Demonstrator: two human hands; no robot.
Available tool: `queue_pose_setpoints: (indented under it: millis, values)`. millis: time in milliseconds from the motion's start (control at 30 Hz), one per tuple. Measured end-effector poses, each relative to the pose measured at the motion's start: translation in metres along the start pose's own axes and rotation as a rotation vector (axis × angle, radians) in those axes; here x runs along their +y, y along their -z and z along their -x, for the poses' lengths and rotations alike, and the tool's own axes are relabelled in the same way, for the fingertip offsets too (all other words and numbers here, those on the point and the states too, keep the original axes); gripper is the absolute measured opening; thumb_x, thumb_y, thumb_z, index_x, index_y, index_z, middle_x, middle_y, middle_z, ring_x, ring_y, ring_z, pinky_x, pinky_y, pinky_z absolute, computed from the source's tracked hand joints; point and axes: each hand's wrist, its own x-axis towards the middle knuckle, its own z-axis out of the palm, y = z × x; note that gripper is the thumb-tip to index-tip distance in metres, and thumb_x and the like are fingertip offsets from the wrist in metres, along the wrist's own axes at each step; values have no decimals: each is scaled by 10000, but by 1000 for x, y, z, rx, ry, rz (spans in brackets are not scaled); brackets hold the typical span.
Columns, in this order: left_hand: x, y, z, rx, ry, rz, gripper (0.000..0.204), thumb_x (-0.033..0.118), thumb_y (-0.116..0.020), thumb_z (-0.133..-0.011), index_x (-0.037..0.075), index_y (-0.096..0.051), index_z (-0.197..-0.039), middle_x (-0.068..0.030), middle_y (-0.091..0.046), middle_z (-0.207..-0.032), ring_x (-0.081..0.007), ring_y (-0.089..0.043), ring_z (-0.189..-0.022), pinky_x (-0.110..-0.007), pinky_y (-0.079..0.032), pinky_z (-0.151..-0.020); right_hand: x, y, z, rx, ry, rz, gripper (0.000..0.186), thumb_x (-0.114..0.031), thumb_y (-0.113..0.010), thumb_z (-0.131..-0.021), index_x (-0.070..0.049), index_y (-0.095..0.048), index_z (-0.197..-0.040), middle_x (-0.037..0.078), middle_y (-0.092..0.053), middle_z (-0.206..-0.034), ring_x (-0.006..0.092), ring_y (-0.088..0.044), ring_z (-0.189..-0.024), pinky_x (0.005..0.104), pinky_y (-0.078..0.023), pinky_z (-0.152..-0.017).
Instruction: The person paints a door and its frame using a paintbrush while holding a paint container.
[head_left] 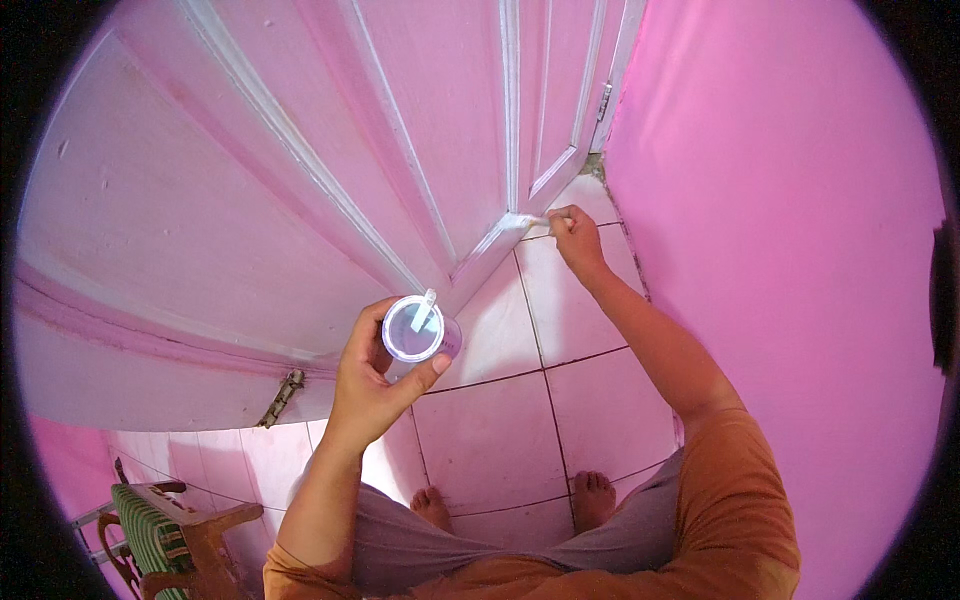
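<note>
My left hand (378,385) is wrapped round a small clear plastic cup (404,343), held upright before the door. Pale liquid seems to lie in the cup, and a white strip (425,311) rests across its rim. Farther off, my right hand (577,241) pinches a small paintbrush (538,221); its fingers cover most of the handle. The brush tip meets the lower end of a white moulding on the panelled door (430,90). Whiter, shinier mouldings run along the door's pinkish panels.
A pink wall (790,250) rises close on my right. Below lies a tiled floor (490,430), with my bare feet on it. A wooden chair with a green striped seat (150,535) stands at the lower left. A metal bolt (281,398) sits on the door's near edge.
</note>
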Motion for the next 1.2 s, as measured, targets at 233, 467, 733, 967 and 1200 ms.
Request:
queue_pose_setpoints:
  millis: [233,467,733,967,1200]
  values:
    - [4,-3,1,20,19,29,639,112,-861,-776,60,-510,-1307,-50,-605,-1208,-170,-578,-1174,-342,-437,-1050,-3,-22,21,67,44,-3,267,-244,-623,-933,9,-665,-1004,165,-681,-793,224,-662,-732,356,-510,-675]
    - [10,-15,-3,5,29,30,643,118,-863,-772,58,-508,-1305,-69,-619,-1251,-177,-582,-1178,-348,-440,-1049,29,-8,-5,163,44,-109,250,-258,-632,-967,-11,-643,-1004,68,-647,-738,93,-519,-549,257,-415,-493]
    - [7,-9,2,20,37,7,620,100,-845,-777,56,-512,-1299,-97,-618,-1278,-195,-586,-1186,-361,-450,-1042,9,27,-20,324,-60,-169,265,-269,-646,-932,-8,-661,-976,99,-691,-765,152,-592,-623,312,-457,-583]
    - [6,-19,-4,6,37,-26,634,145,-860,-769,49,-512,-1290,-123,-619,-1274,-218,-591,-1183,-375,-455,-1040,10,22,-35,530,43,-76,268,-274,-660,-913,-13,-674,-972,168,-692,-828,260,-666,-750,388,-509,-705]
    - [-4,-21,-9,1,74,10,653,163,-868,-766,48,-501,-1294,-139,-611,-1283,-232,-586,-1194,-388,-460,-1040,14,15,-37,356,-22,-116,299,-278,-650,-913,15,-678,-969,182,-689,-809,309,-667,-738,405,-515,-710]
